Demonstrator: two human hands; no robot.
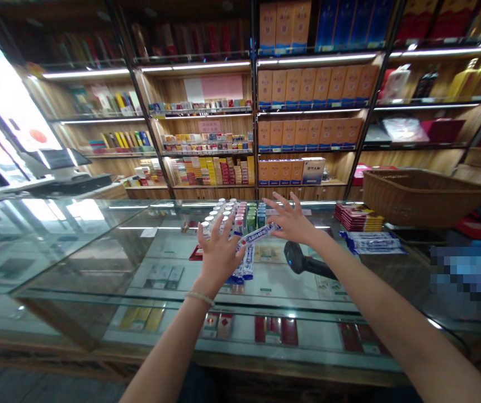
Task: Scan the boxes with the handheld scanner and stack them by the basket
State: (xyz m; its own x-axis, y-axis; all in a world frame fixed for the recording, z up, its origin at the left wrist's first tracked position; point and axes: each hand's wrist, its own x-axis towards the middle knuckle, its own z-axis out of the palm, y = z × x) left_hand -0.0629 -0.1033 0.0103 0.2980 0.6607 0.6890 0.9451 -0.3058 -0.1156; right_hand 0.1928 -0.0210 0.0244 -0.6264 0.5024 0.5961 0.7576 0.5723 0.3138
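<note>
A slim blue-and-white wrapped candy stick (259,235) slants between my two hands above the glass counter. Its right end sits at the thumb and lower fingers of my right hand (293,220), whose upper fingers are spread. My left hand (218,254), with a bead bracelet at the wrist, has its fingers apart; its thumb is close to the stick's left end, and I cannot make out firm contact. Just beneath lie more blue-and-white sticks (248,263). Behind them stand rows of white-capped bottles (222,208) and small pink, green and blue packs (251,215).
A black handheld scanner (301,260) lies right of the sticks. Farther right are a stack of red-and-yellow packs (358,217), more blue-and-white packs (375,243) and a wicker basket (425,196). Stocked shelves (255,112) stand behind the counter (140,280); a screen (62,159) is at left.
</note>
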